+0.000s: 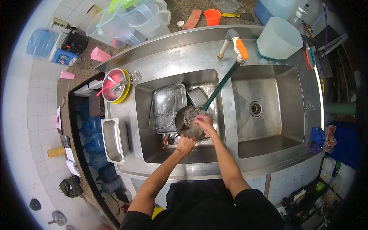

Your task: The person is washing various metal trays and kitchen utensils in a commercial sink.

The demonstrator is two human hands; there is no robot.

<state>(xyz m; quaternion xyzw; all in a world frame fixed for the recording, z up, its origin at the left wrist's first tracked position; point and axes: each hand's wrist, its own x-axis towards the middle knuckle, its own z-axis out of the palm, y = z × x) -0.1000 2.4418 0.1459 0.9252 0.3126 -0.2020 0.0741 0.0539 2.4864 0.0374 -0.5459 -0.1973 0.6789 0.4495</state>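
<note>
In the left basin of a steel double sink, a round metal pan holds churning water, with bits of something dark in it. My left hand is closed on the pan's near rim. Over the pan, my right hand has its fingers drawn together, right below the end of a green hose; whatever they hold, if anything, is hidden by the splash. Behind and left of the pan lie a wire mesh basket and a rectangular metal pan. A brownish-handled utensil rests on the basin floor.
The hose hangs from a tap with an orange handle. Left of the basin stand a steel bowl with a whisk and a deep steel tray. A translucent tub is behind the right basin. Plastic pitchers crowd the back counter.
</note>
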